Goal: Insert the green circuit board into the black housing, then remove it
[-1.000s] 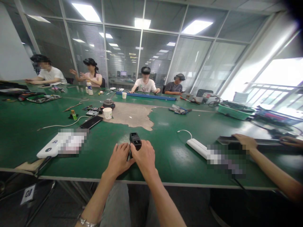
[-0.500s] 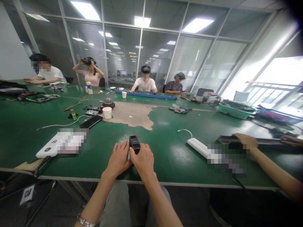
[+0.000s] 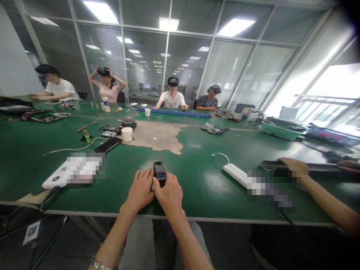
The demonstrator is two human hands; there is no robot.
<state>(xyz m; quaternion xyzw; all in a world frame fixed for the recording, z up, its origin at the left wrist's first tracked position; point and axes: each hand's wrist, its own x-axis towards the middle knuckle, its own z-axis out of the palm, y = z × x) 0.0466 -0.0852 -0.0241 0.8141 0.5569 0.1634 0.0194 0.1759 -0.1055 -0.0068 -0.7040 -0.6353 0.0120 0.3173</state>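
A small black box-shaped device stands on the green table near the front edge, straight ahead. My right hand grips it from the right, the thumb on its near side and the fingers along its right side. On the left, my left hand rests on the table with its fingers fairly straight and their tips beside the device's left side. The undersides of both hands are hidden.
Left lie a white power bank, a black phone and a paper cup. Right are a white power strip and another person's hand on a dark bar. Several people sit across the table.
My hands and the device have hardly moved. The device's top now shows a bluish panel. Across the table, a person's raised arms have shifted slightly at the headset.
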